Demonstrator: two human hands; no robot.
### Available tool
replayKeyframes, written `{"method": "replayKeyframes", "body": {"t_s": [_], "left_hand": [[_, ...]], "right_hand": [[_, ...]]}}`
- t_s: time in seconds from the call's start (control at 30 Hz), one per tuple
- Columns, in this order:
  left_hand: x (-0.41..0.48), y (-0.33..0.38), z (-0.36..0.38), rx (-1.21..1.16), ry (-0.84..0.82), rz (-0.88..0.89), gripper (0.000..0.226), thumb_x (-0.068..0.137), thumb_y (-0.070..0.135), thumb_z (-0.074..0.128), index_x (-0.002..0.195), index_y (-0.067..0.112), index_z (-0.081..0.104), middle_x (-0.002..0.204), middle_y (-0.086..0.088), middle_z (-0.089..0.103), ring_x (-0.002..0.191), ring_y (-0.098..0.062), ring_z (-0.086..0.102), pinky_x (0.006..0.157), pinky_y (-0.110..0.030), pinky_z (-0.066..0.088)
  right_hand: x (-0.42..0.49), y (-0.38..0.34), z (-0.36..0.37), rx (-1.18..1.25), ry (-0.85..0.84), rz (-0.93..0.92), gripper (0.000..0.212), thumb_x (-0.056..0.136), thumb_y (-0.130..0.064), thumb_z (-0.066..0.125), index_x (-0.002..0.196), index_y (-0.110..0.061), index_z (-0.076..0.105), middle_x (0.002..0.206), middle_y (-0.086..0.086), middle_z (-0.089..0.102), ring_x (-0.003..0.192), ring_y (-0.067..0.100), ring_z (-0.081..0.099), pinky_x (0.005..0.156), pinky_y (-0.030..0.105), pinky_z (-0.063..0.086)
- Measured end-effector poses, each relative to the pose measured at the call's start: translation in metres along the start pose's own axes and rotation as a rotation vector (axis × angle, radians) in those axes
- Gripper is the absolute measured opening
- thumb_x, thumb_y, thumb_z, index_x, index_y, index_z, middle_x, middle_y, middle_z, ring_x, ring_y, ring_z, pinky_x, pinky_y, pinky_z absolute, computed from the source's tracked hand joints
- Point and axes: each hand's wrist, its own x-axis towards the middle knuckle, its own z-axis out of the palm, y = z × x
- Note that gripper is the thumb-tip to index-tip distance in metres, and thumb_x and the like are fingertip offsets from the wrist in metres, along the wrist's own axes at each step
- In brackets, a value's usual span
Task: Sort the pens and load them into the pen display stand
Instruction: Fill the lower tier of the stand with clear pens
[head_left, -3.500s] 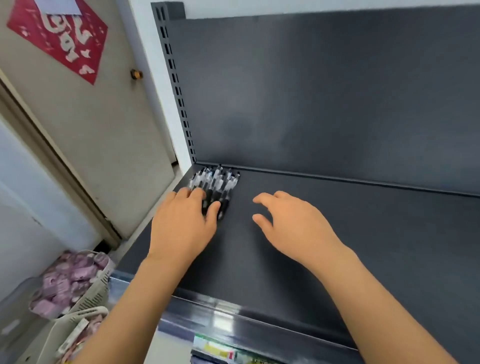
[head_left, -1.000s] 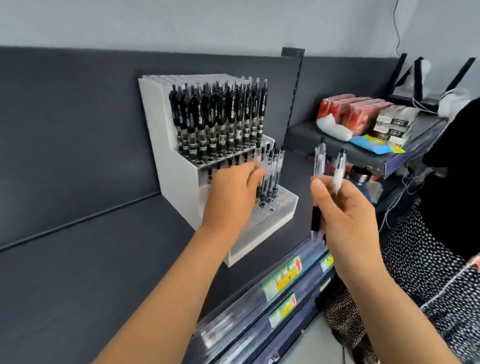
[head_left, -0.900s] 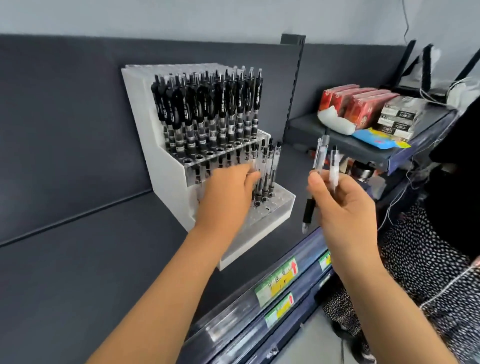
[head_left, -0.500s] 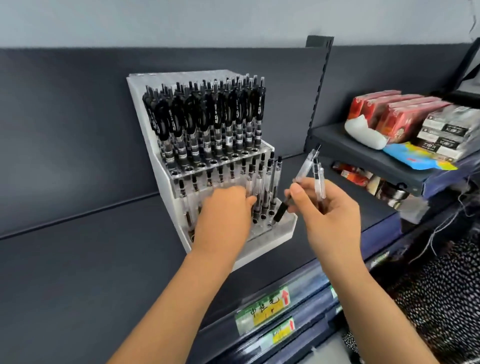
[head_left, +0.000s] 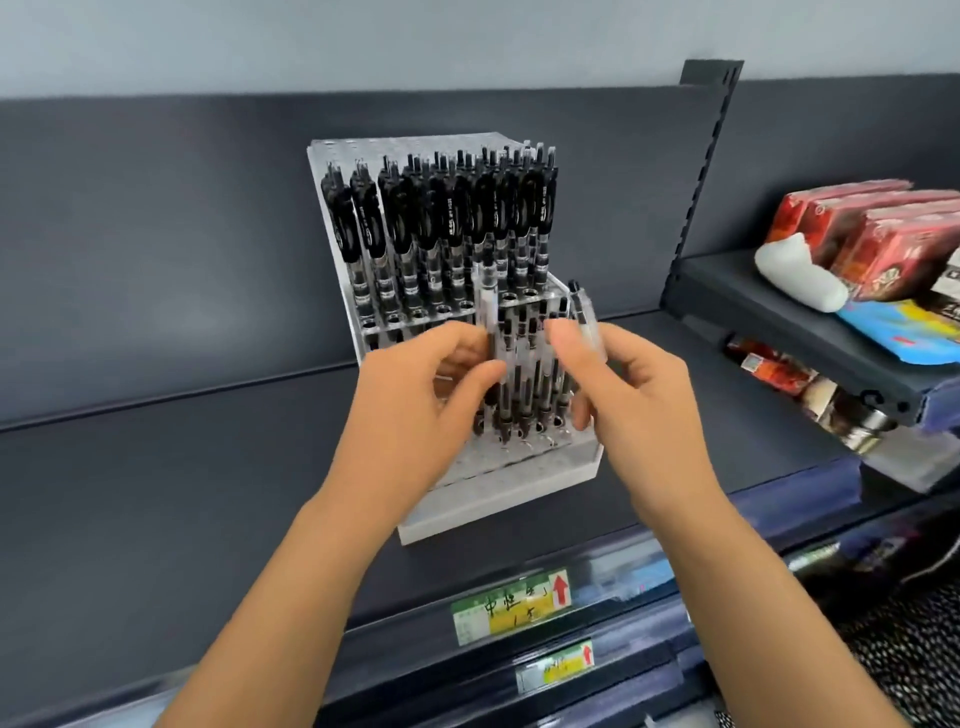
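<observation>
A white stepped pen display stand sits on the dark shelf. Its upper tier is packed with black pens; several more stand in the lower tier's right side. My left hand pinches one clear-barrelled pen upright over the lower tier. Just to its right, my right hand grips another clear pen, its cap pointing up. Both hands are in front of the stand and hide much of the lower tier.
A second shelf at the right carries red boxes, a white pouch and a blue-yellow packet. Price labels run along the shelf's front edge. An upright slotted post divides the two bays.
My left hand, earlier down on the lower tier, now holds one of the pens my right hand was carrying. The right hand has moved left up to the stand. The view has shifted right.
</observation>
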Motion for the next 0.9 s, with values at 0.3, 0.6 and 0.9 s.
{"method": "replayKeyframes", "body": {"t_s": [0.3,0.6,0.9], "left_hand": [[-0.009,-0.029,0.029,0.194,-0.065,-0.166,0.013,0.088,0.024,0.067,0.096,0.014,0.070,0.080,0.013,0.067,0.071,0.008,0.059,0.068,-0.005,0.046],[-0.016,-0.023,0.037,0.502,-0.126,-0.226,0.018,0.094,0.034,0.056,0.084,0.019,0.060,0.086,0.007,0.064,0.074,-0.013,0.057,0.057,-0.027,0.040],[-0.018,-0.022,0.041,0.463,-0.074,-0.251,0.021,0.093,0.037,0.058,0.089,0.018,0.067,0.086,0.004,0.063,0.079,-0.015,0.059,0.068,-0.029,0.047]], "right_hand": [[-0.012,0.026,-0.003,0.025,0.147,0.031,0.024,0.098,-0.018,0.041,0.095,-0.028,0.063,0.072,-0.008,0.051,0.061,0.009,0.045,0.055,0.021,0.040],[-0.021,0.034,-0.004,-0.107,0.129,-0.004,0.016,0.093,-0.018,0.061,0.101,-0.031,0.066,0.090,-0.012,0.070,0.086,0.006,0.066,0.074,0.015,0.051],[-0.023,0.033,0.004,-0.077,0.142,-0.016,0.018,0.086,-0.017,0.070,0.096,-0.032,0.067,0.088,-0.016,0.070,0.082,0.004,0.066,0.069,0.012,0.050]]}}
